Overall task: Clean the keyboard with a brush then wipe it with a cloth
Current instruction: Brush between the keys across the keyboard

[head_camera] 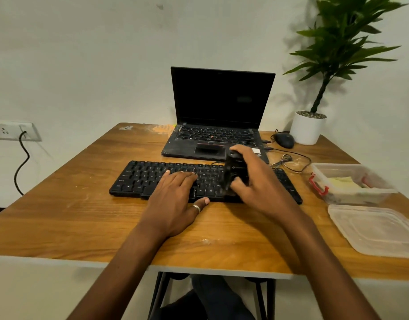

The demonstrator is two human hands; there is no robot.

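Holding a dark brush [231, 176] over the black keyboard [139, 179] on my wooden table [60, 215].

Across the table, a potted plant [337, 54] stands at the far right corner and an open laptop [222, 100] with a dark screen sits at the back. The keyboard lies just in front of the laptop, near the middle. A clear plastic lid [379, 229] and an open clear container [351, 183] behind it sit to the right. My left hand [173, 204] lies flat, fingers straight on the keys, thumb at the keyboard's near edge. My right hand [261, 185] is curled round the blurred brush, upright over the keyboard's right half; I cannot tell whether the bristles touch. A mouse [284, 140] sits beside the pot. A ring [196, 207] is on my left thumb.
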